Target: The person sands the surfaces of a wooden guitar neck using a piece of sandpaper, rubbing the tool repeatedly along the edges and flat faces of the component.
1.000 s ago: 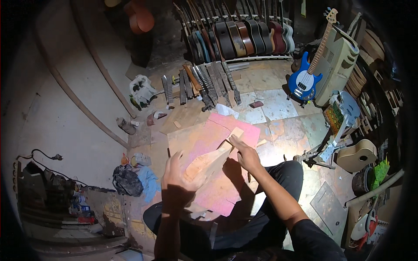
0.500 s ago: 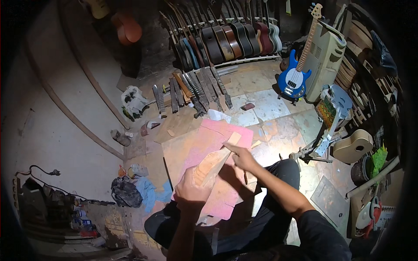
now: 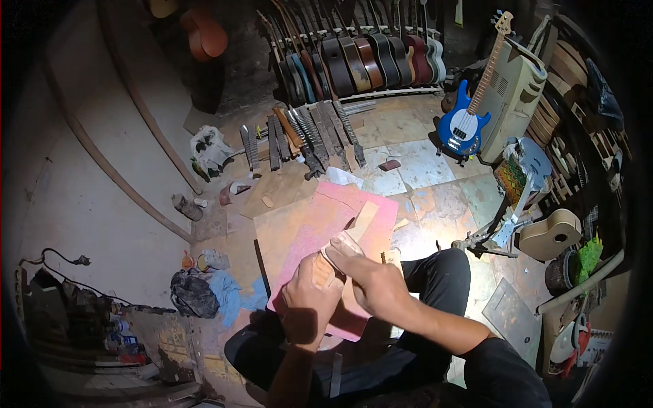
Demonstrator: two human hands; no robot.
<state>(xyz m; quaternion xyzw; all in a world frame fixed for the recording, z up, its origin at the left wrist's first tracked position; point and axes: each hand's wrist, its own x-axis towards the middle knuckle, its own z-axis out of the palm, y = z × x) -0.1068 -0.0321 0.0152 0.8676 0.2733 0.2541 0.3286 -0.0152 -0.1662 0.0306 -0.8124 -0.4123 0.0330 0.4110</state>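
Note:
A long piece of pale wood [image 3: 366, 216], broad at the near end and narrow at the far end, slants over a pink board [image 3: 377, 204] in front of me. My left hand [image 3: 309, 292] is closed around its broad end. Closed on a small pale block [image 3: 345, 243], my right hand [image 3: 377, 282] presses against the wood just beyond the left hand. The fingers cover much of the block, so its exact kind is unclear. Both hands hide the middle of the wood.
Several bare guitar necks [image 3: 309, 139] lie on the floor ahead, before a row of guitars [image 3: 371, 64]. A blue bass guitar [image 3: 462, 126] leans at the right, and an unfinished guitar body [image 3: 551, 234] lies nearer. Blue cloth [image 3: 228, 296] and a black bag [image 3: 194, 296] sit at left.
My right hand has come back toward me along the wood, from near its narrow end to close beside my left hand. The pale block now shows under its fingers.

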